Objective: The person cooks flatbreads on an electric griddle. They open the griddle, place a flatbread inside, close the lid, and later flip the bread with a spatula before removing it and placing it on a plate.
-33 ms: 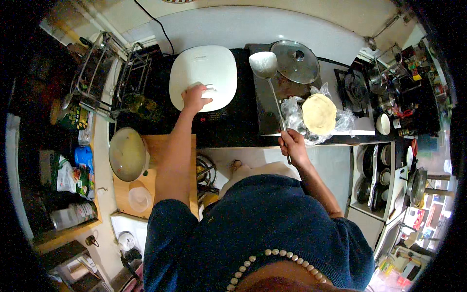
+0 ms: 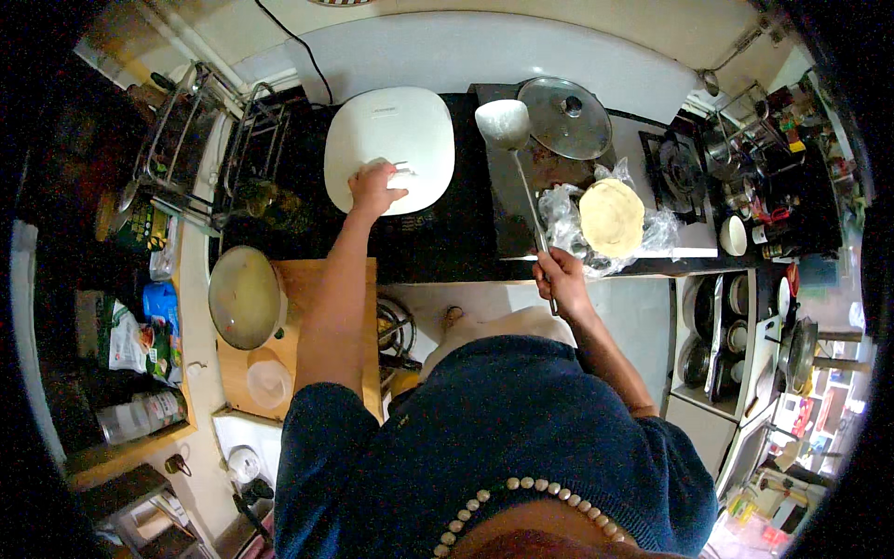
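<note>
My left hand (image 2: 373, 189) is on the near part of a white rounded-square appliance lid (image 2: 386, 130), its fingers and thumb closed around the small handle there. My right hand (image 2: 562, 278) grips the lower handle of a long metal wok spatula (image 2: 504, 124). The spatula points away from me, its whitish blade raised over the dark board (image 2: 510, 210). Just right of the spatula, a flat round of pale dough (image 2: 612, 219) rests on crumpled clear plastic wrap (image 2: 560, 214). What lies under the white lid is hidden.
A glass pan lid (image 2: 549, 121) lies behind the dough, and a gas burner (image 2: 680, 172) is to its right. At left, a round pan (image 2: 244, 296) and a clear bowl (image 2: 269, 382) stand on a wooden surface (image 2: 321, 270). Metal racks (image 2: 250, 140) flank the counter.
A small red light by the near edge of the white lid no longer shows. Both hands and the spatula hold practically the same place.
</note>
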`<state>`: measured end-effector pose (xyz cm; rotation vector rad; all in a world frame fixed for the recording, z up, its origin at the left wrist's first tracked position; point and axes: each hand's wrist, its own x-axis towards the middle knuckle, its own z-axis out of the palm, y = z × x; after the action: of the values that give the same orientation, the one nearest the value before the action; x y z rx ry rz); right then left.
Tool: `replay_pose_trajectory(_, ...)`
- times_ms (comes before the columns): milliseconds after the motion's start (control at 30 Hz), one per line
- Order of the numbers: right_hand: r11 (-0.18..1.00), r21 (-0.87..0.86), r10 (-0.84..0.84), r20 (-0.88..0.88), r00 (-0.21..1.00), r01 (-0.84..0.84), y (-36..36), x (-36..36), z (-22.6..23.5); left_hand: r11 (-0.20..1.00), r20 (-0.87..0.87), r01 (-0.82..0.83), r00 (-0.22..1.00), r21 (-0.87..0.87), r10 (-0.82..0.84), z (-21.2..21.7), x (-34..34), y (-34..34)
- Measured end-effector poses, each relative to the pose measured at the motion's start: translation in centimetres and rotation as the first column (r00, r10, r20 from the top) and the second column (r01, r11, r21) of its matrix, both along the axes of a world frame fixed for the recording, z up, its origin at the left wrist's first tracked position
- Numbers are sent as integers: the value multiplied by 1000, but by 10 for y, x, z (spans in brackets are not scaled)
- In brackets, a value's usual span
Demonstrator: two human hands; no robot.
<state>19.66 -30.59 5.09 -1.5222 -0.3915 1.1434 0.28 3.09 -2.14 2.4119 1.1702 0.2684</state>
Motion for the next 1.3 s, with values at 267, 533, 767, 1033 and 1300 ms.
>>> replay_pose_trajectory(267,999,-44,-28,-1,1000,28,1,-14,-4,982,-8,43,999,183,-42,19,-1,-19)
replay_pose_trajectory(533,1000,3,6,-13,1000,-5,8,-8,5,965,-16,50,999,258,-48,13,-4,-17)
replay_pose_trajectory(767,1000,-18,-15,33,999,15,0,3,-3,943,104,140,978,300,-178,32,-14,-8)
replay_pose_trajectory(1033,999,22,-42,45,998,41,3,-1,0,970,42,133,989,205,-144,24,-15,-2)
replay_pose_trajectory(1300,1000,5,-2,107,994,1,3,-8,-9,972,-123,196,976,132,-180,38,-7,12)
